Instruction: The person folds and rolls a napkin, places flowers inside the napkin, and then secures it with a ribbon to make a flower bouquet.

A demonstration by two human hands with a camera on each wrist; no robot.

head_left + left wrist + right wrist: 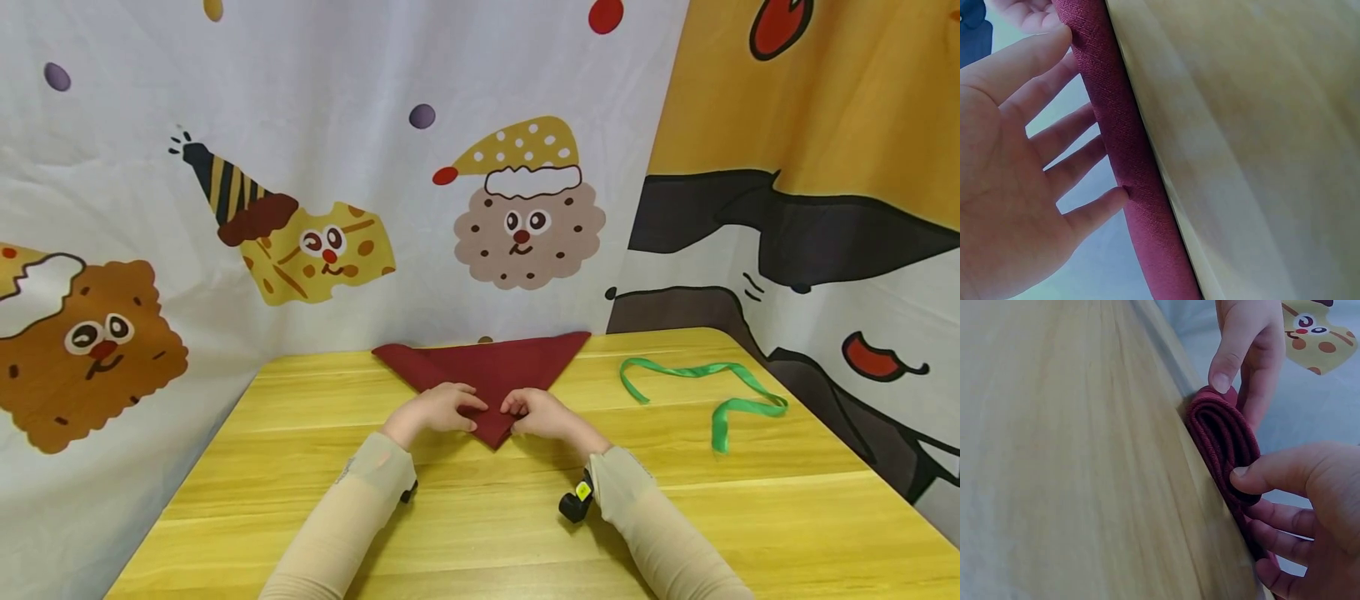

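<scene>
A dark red cloth lies on the table, folded into a triangle with one point towards the person. Its near end shows as several stacked, curved layers in the right wrist view. My left hand is at the left side of the near point, with spread, mostly straight fingers touching the folded edge. On the other side, my right hand pinches the folded end, its thumb against the layers and its fingers along the lower edge.
A green ribbon lies in loose bends on the right of the wooden table. Behind the table hangs a printed curtain, close to the cloth's far edge. A black wrist camera sits by the right sleeve.
</scene>
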